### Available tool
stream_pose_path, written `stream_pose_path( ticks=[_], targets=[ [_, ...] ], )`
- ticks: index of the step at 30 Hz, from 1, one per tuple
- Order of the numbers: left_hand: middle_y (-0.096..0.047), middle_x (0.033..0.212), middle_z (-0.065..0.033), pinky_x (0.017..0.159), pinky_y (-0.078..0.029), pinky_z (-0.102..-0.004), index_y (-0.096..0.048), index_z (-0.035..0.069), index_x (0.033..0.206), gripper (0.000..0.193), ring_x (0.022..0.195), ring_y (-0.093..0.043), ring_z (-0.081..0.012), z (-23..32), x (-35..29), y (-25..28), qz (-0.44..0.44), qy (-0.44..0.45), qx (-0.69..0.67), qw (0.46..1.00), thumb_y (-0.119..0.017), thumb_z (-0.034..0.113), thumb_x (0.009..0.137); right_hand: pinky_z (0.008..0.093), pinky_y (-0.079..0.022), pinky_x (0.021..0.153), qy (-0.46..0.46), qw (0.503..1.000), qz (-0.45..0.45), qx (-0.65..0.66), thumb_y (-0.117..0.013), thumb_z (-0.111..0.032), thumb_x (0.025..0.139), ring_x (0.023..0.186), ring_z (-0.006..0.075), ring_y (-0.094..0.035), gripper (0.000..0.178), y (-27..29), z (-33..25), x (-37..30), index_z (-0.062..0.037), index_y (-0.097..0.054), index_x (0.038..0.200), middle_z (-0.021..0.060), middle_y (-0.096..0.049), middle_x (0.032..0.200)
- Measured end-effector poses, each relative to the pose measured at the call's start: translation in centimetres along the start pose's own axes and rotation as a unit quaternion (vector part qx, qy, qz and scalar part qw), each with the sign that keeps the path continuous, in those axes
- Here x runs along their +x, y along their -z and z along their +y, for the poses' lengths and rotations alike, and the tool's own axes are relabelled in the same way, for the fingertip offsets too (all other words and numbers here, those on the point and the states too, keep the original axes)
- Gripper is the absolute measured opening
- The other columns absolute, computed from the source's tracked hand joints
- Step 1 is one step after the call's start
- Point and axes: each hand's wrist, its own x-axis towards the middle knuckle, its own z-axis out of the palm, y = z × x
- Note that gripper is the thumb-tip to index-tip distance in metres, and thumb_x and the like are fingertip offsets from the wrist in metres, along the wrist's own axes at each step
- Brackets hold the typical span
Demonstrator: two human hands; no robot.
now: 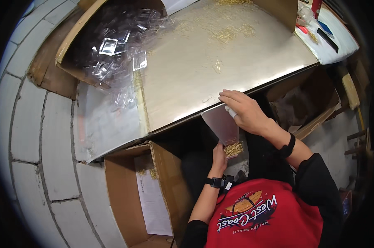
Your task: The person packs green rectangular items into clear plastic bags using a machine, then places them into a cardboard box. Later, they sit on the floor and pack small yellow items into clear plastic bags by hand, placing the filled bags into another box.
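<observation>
My left hand (219,159) grips the lower side of a flat grey tray (222,122), its fingers partly hidden beneath. The tray slopes from the table edge toward my lap. A heap of small gold wire pieces (234,149) lies in its lower end. My right hand (247,112) is stretched out flat over the tray's upper end, fingertips at the table's front edge; a white wrap circles one finger. A few loose wire pieces (209,99) lie on the metal tabletop (183,82) just beyond my fingertips.
Clear plastic cases (116,53) spill from a cardboard box on its side at far left. More gold pieces (228,34) lie farther back. An open carton (112,186) holding paper stands below left; another box (307,103) sits under the table at right.
</observation>
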Motion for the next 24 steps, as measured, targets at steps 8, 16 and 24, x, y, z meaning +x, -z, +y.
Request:
stream_pose_path(
  ticks=[8, 16, 24],
  targets=[
    [-0.063, 0.102, -0.0127, 0.055, -0.057, -0.0344, -0.049, 0.000, 0.118, 0.049, 0.084, -0.066, -0.0217, -0.5, -0.5, 0.9, -0.033, -0.011, 0.002, 0.999, -0.034, 0.042, 0.097, 0.0376, -0.048, 0.082, -0.122, 0.963, -0.131, 0.201, -0.053, 0.005, 0.078, 0.097, 0.0347, -0.058, 0.032, -0.3, 1.8, -8.0, 0.0002, -0.057, 0.110, 0.0178, -0.060, 0.104],
    [-0.063, 0.094, -0.0102, 0.059, -0.056, -0.0326, -0.057, 0.000, 0.106, 0.045, 0.077, -0.065, -0.0186, -2.6, -1.8, 2.9, -0.056, 0.040, -0.019, 0.997, -0.039, 0.040, 0.097, 0.0417, -0.045, 0.087, -0.101, 0.914, -0.316, 0.234, -0.049, 0.007, 0.072, 0.101, 0.0382, -0.056, 0.040, -4.9, -0.3, -12.8, 0.0003, -0.056, 0.111, 0.0228, -0.059, 0.105],
    [-0.063, 0.097, -0.0127, 0.055, -0.059, -0.0314, -0.050, -0.001, 0.113, 0.028, 0.077, -0.067, -0.0201, 2.2, -6.5, 0.6, -0.088, -0.058, -0.044, 0.993, -0.046, 0.020, 0.095, 0.0384, -0.049, 0.084, -0.072, 0.968, -0.115, 0.213, -0.054, 0.001, 0.078, 0.099, 0.0349, -0.059, 0.032, -1.2, -1.5, -10.7, 0.0015, -0.056, 0.111, 0.0178, -0.061, 0.106]
  ],
)
